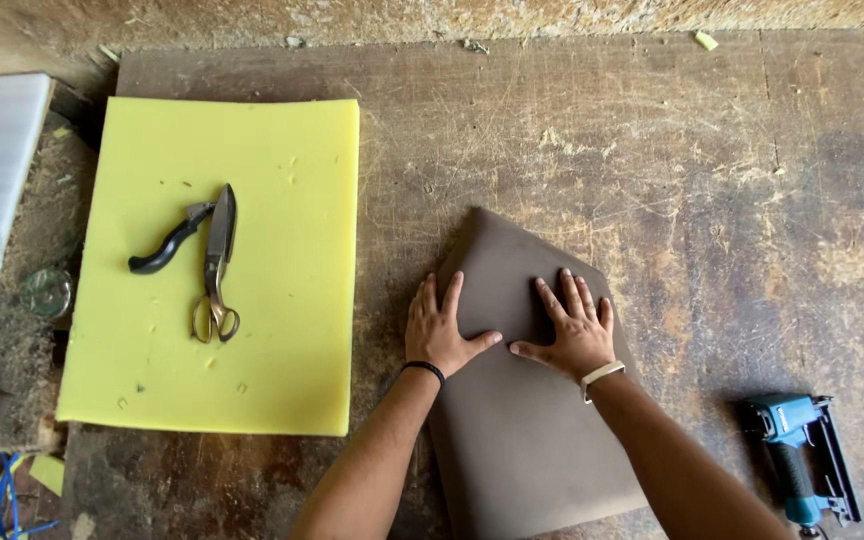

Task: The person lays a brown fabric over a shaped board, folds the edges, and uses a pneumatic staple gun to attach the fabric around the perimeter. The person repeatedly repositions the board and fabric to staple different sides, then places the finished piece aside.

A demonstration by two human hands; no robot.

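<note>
Both forearms are reaching up from the bottom edge, and the person is pressing a brown sheet of stiff fabric or leather (522,430) flat against the scarred wooden workbench (712,190). It is lying angled at the centre, well apart from the yellow foam slab (292,250) on the left, where scissors (216,262) and a black-handled tool (167,243) are resting. The left hand (439,333) is lying palm down over the sheet's left edge, fingers spread and clamped on nothing; the right hand (574,335) is lying flat on it, fingers fanned. This looks like smoothing and positioning. A blue staple gun (800,455) is sitting at lower right, untouched.
</note>
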